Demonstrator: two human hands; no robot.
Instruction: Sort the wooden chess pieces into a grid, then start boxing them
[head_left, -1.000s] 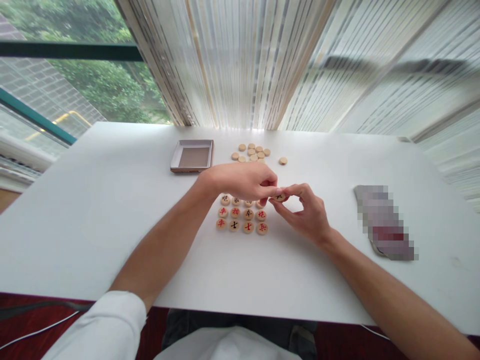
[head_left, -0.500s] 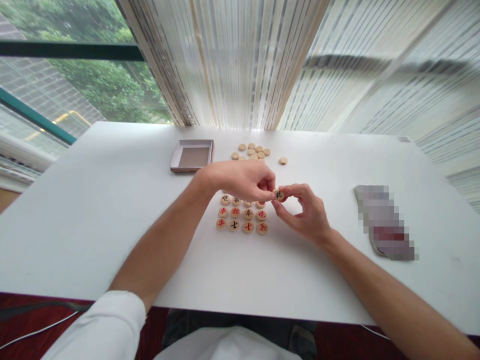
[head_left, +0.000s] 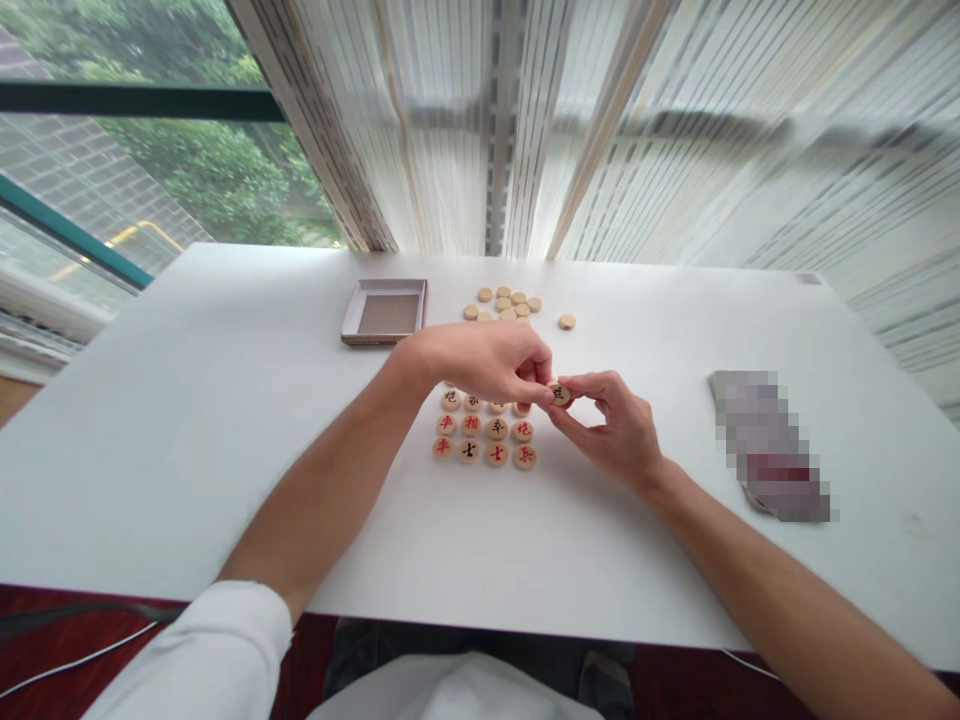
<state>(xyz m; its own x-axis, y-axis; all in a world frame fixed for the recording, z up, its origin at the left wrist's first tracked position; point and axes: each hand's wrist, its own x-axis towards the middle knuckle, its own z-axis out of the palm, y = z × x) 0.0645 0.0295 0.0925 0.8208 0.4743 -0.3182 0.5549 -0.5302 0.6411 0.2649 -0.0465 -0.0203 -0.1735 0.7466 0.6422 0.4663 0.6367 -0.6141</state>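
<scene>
Right hand point(head_left: 616, 430) pinching a black-lettered xiangqi piece point(head_left: 557, 393) between thumb and forefinger, just right of rows of lettered pieces point(head_left: 470, 425), left hand point(head_left: 491, 360) with thumb at its edge, grip unclear, plain-topped discs point(head_left: 503, 305) and open shallow box point(head_left: 388, 314) farther back on white table point(head_left: 247, 400)

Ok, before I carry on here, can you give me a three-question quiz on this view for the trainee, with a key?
1. Multiple choice: seen from the person's seat, where is the open box relative to the plain-topped discs?
a) to their right
b) to their left
c) underneath them

2. True or false, about the disc held in the right hand: its character is red.

3. Short answer: in the row of discs nearest the person, which one, counting from the left, bears a black character?

Key: 1 b; 2 false, it is black; 3 the second.
</scene>
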